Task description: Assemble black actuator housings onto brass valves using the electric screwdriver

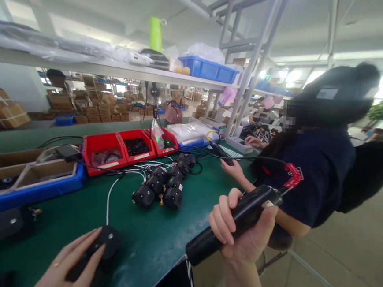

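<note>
My right hand (237, 233) is closed around a black electric screwdriver (230, 221) with a red cable clip at its rear end, held off the front edge of the green bench (157, 242). My left hand (69, 262) lies with fingers stretched over a black round part (107, 243) at the near edge of the bench. A white cable runs from that part toward the back. A cluster of several black cylindrical parts (162, 183) lies in the middle of the bench.
Red bins (124, 149) stand at the back, a blue tray with cardboard boxes (26, 179) at the left. A co-worker in a dark shirt (312, 170) sits at the right, hands on the bench. A shelf with a blue crate (209, 69) runs overhead.
</note>
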Motion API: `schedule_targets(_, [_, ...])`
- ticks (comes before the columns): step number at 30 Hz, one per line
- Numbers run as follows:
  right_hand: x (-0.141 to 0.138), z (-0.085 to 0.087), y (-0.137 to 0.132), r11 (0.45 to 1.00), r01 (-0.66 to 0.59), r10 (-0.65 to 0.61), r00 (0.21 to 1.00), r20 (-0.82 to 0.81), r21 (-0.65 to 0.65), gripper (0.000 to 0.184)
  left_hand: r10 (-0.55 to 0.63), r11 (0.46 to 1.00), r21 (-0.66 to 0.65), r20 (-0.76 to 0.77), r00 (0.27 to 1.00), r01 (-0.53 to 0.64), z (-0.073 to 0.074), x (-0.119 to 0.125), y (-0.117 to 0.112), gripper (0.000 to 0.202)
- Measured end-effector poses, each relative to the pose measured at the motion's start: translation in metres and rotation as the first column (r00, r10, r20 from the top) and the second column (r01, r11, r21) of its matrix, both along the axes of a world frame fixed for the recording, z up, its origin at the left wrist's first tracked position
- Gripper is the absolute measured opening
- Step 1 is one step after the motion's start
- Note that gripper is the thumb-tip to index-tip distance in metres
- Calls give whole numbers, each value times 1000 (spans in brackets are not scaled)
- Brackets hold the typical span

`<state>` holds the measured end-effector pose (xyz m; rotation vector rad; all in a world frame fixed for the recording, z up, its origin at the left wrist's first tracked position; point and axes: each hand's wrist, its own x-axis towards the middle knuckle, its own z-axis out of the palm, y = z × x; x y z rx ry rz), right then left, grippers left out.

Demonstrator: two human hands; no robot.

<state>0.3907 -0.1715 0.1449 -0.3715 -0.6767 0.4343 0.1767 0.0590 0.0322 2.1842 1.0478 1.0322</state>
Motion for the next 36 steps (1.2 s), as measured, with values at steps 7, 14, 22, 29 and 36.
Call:
schedule_targets(7, [4, -4, -3, 1000, 11, -11, 999, -41, 16, 52, -71, 997, -28, 196, 978, 78, 10, 101, -36, 45])
schedule_targets(14, [10, -11, 5, 1000, 10, -9, 998, -65, 3, 51, -101, 992, 93, 261, 960, 79, -5, 134, -63, 37])
schedule_targets(22, [8, -10, 12, 999, 33, -35, 997, -73, -27, 51, -86, 993, 100, 308, 947, 58, -7, 165, -67, 31])
schedule_targets(29, [-1, -10, 17, 981, -123, 136, 988, 78, -150, 57, -160, 974, 187, 175, 972, 126, 6, 133, -62, 31])
schedule_targets(36, [-34, -3, 64, 813, -538, 577, 795, 188, -220, 56, -60, 947, 317, 25, 998, 49, 50, -12, 66, 37])
